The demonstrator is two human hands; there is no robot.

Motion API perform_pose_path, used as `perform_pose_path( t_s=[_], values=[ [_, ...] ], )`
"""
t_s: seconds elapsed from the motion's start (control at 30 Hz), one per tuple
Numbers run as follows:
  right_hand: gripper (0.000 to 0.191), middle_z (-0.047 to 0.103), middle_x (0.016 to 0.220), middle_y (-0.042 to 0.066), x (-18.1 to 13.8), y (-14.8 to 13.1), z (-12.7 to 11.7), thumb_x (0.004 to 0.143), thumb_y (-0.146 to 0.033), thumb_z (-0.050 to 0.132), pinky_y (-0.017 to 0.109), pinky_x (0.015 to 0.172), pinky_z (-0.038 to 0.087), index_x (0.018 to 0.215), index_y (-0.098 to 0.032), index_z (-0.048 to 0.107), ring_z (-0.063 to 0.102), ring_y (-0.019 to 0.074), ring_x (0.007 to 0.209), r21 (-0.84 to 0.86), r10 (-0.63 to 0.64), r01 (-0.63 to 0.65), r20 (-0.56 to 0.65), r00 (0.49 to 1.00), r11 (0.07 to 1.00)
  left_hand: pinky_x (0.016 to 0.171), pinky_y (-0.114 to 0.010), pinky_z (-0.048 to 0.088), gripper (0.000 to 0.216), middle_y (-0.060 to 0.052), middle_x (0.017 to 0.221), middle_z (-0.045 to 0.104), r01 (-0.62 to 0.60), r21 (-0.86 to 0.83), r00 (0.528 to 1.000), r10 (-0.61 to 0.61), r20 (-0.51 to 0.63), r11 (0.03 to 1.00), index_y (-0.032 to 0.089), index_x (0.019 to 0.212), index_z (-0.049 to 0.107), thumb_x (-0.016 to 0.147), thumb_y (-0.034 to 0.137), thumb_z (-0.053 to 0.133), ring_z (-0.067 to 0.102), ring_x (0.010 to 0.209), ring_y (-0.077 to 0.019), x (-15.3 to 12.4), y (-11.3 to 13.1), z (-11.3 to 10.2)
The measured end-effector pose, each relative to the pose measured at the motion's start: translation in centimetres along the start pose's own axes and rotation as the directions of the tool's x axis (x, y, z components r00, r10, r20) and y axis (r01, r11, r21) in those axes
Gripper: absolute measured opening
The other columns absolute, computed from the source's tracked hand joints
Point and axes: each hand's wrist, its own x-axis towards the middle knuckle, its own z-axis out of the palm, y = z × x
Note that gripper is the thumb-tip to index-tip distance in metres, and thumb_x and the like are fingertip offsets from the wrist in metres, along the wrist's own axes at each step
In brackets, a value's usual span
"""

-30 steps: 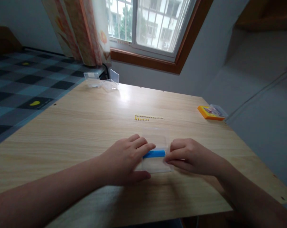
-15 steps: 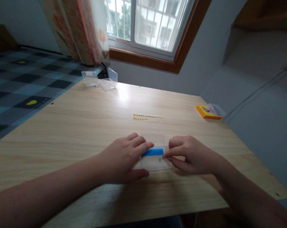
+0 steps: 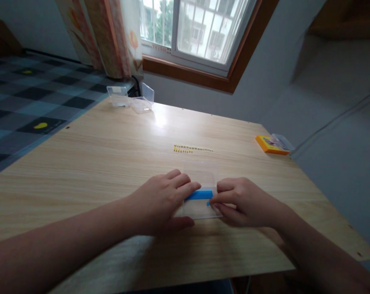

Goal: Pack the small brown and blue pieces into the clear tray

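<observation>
A clear plastic box [image 3: 200, 211] lies open on the table, its transparent lid folded back on the far side. Inside it is a blue strip [image 3: 203, 194] made up of small pieces. My left hand [image 3: 172, 200] grips the box's left side, thumb near the front edge and index finger over the left end of the strip. At the box's right side, my right hand [image 3: 236, 200] has thumb and index finger pinched together; anything between them is too small to make out. A tiny blue piece [image 3: 207, 203] sits right by those fingertips, just below the strip.
Beyond the box, two rows of tiny yellow and dark pieces [image 3: 192, 148] lie on the wooden table [image 3: 111, 147]. Clear open boxes [image 3: 141, 105] stand at the far left corner. An orange-yellow box [image 3: 272, 145] sits at the right edge, near the wall.
The view has shifted slightly. My right fingertips are now closer to the tiny blue piece. The left hand keeps its place on the box.
</observation>
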Motion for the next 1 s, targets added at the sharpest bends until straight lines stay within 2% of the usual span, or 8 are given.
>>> perform_pose_path(
  t_s=[0.1, 0.23, 0.37, 0.53, 0.8, 1.0],
  values=[
    [0.022, 0.060, 0.077, 0.001, -0.08, -0.09, -0.03, 0.097, -0.020, 0.058, 0.028, 0.063, 0.033, 0.097, -0.020, 0.079, 0.051, 0.0129, 0.067, 0.020, -0.015, 0.016, -0.039, 0.999, 1.000, 0.086, -0.042, 0.053, 0.066, -0.010, 0.116, 0.069, -0.004, 0.004, 1.000, 0.004, 0.003, 1.000, 0.016, 0.135, 0.060, 0.083, 0.052, 0.081, 0.062, 0.102, -0.0306, 0.05, 0.04, 0.03],
    [0.022, 0.059, 0.076, 0.001, 0.02, -0.29, 0.04, 0.097, -0.020, 0.057, 0.029, 0.062, 0.031, 0.100, -0.021, 0.079, 0.048, 0.0128, 0.065, -0.008, -0.022, 0.022, -0.005, 1.000, 1.000, 0.086, -0.042, 0.053, 0.066, -0.010, 0.116, 0.069, 0.003, 0.014, 1.000, -0.003, 0.004, 1.000, 0.017, 0.134, 0.061, 0.082, 0.053, 0.081, 0.063, 0.103, -0.0305, 0.12, 0.03, 0.15],
    [0.022, 0.058, 0.075, 0.000, -0.01, -0.24, 0.05, 0.097, -0.021, 0.056, 0.029, 0.062, 0.031, 0.092, -0.020, 0.077, 0.047, 0.0127, 0.065, -0.041, -0.018, 0.020, 0.034, 0.999, 0.999, 0.085, -0.041, 0.053, 0.066, -0.010, 0.117, 0.069, -0.002, 0.019, 1.000, 0.002, 0.000, 1.000, 0.017, 0.134, 0.060, 0.083, 0.054, 0.081, 0.062, 0.103, -0.0299, 0.12, -0.02, 0.25],
    [0.022, 0.057, 0.073, 0.000, -0.09, 0.07, -0.09, 0.096, -0.022, 0.056, 0.030, 0.063, 0.030, 0.081, -0.020, 0.073, 0.047, 0.0133, 0.066, -0.119, -0.015, 0.018, 0.027, 1.000, 0.993, 0.084, -0.039, 0.052, 0.066, -0.010, 0.116, 0.069, 0.000, 0.022, 1.000, 0.000, 0.002, 1.000, 0.018, 0.134, 0.061, 0.082, 0.054, 0.081, 0.062, 0.103, -0.0293, 0.16, 0.00, 0.32],
    [0.025, 0.059, 0.076, 0.002, -0.28, 0.22, -0.78, 0.099, -0.022, 0.052, 0.032, 0.064, 0.031, 0.087, -0.019, 0.074, 0.048, 0.0157, 0.069, -0.222, -0.048, 0.040, -0.032, 0.998, 0.974, 0.085, -0.040, 0.053, 0.068, -0.010, 0.117, 0.069, -0.010, 0.010, 1.000, 0.010, 0.002, 1.000, 0.017, 0.135, 0.060, 0.083, 0.056, 0.081, 0.062, 0.102, -0.0295, 0.22, 0.08, 0.34],
    [0.026, 0.058, 0.075, 0.002, -0.22, 0.10, -0.60, 0.097, -0.020, 0.052, 0.032, 0.064, 0.031, 0.080, -0.019, 0.071, 0.048, 0.0146, 0.068, -0.201, -0.052, 0.052, 0.004, 0.999, 0.978, 0.087, -0.040, 0.053, 0.066, -0.010, 0.118, 0.069, -0.001, -0.007, 1.000, 0.002, 0.006, 1.000, 0.017, 0.135, 0.061, 0.084, 0.056, 0.079, 0.062, 0.104, -0.0292, 0.25, 0.10, 0.43]
  ],
)
